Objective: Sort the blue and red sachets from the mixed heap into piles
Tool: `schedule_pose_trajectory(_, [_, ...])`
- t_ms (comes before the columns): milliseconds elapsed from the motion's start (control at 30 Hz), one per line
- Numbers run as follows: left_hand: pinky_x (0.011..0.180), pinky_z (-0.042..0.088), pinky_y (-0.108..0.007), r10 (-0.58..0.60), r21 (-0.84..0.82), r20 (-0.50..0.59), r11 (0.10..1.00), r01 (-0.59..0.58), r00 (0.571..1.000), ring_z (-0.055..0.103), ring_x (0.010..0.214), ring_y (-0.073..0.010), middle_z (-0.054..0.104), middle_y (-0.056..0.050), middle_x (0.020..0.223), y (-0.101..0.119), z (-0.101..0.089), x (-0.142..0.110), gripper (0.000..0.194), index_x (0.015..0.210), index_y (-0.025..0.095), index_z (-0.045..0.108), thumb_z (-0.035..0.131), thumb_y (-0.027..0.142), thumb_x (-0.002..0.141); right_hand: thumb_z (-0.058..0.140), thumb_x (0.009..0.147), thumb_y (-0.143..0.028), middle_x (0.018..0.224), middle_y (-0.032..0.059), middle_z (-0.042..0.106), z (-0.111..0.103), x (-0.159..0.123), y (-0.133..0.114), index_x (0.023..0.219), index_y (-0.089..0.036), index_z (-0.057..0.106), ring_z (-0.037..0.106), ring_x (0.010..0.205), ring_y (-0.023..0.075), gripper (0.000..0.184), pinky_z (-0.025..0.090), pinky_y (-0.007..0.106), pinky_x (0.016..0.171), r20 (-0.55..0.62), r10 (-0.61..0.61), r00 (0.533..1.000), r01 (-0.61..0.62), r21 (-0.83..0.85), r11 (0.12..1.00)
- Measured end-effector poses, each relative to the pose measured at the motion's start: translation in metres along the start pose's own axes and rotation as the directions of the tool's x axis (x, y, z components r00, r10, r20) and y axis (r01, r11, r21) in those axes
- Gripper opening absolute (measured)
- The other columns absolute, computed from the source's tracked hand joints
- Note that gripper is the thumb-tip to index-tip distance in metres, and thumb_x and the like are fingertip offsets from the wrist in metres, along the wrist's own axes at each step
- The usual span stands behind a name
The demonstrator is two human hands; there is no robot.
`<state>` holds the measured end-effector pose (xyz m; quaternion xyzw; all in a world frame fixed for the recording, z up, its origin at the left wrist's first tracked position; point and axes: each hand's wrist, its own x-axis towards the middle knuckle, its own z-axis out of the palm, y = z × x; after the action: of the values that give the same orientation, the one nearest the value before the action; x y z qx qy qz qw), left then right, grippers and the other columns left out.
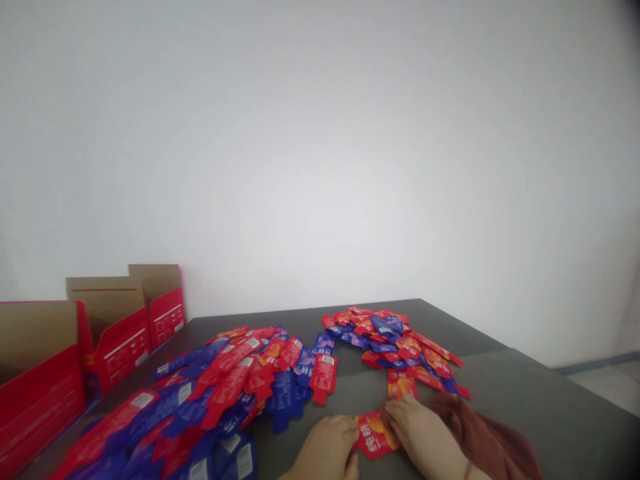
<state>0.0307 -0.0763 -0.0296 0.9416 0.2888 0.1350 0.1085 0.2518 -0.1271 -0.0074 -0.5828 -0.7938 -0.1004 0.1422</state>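
A flat red-and-orange packet (371,437) with white lettering lies near the table's front edge, between my two hands. My left hand (327,450) is closed, its curled fingers and thumb at the packet's left edge. From the other side, my right hand (420,427) holds the right edge with its fingers bent down; their tips are partly hidden. Just beyond my right fingers is another orange-and-red packet (401,383), at the near end of a loose pile of red and blue packets (385,327).
A larger heap of red and blue packets (240,363) spreads over the left of the dark table (480,373). Several open red cardboard boxes (123,350) stand in a row at the far left. Behind the table is a white wall (320,147). A brown sleeve (493,437) covers my right forearm.
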Motion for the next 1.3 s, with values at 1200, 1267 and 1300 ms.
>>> schedule_pose_trajectory(1200, [0.093, 0.045, -0.039, -0.037, 0.179, 0.033, 0.983, 0.030, 0.999, 0.060, 0.102, -0.0252, 0.066, -0.008, 0.111, 0.014, -0.008, 0.005, 0.030, 0.109, 0.016, 0.063, 0.054, 0.021, 0.080, 0.043, 0.092, -0.020, 0.122, 0.0081, 0.067, 0.014, -0.008, 0.019, 0.116, -0.021, 0.068, 0.061, 0.113, 0.0222, 0.035, 0.044, 0.035, 0.101, -0.016, 0.014, 1.000, -0.011, 0.150, 0.989])
schedule_pose_trajectory(1267, [0.092, 0.046, -0.037, -0.046, 0.183, 0.035, 0.982, 0.039, 0.998, 0.060, 0.102, -0.0249, 0.066, -0.009, 0.111, 0.014, -0.008, 0.004, 0.031, 0.110, 0.016, 0.063, 0.054, 0.019, 0.080, 0.043, 0.091, -0.017, 0.121, 0.0088, 0.068, 0.028, 0.001, 0.005, 0.116, -0.020, 0.068, 0.062, 0.112, 0.0221, 0.036, 0.045, 0.034, 0.100, -0.022, -0.010, 1.000, 0.014, 0.168, 0.986])
schedule_pose_trajectory(1300, [0.092, 0.046, -0.037, -0.052, 0.188, 0.037, 0.981, 0.044, 0.998, 0.060, 0.101, -0.0247, 0.067, -0.009, 0.110, 0.014, -0.009, 0.004, 0.030, 0.109, 0.016, 0.063, 0.054, 0.018, 0.080, 0.043, 0.090, -0.016, 0.122, 0.0088, 0.067, 0.035, 0.004, -0.002, 0.117, -0.020, 0.067, 0.062, 0.112, 0.0217, 0.036, 0.045, 0.033, 0.100, -0.025, -0.045, 0.999, 0.049, 0.186, 0.981])
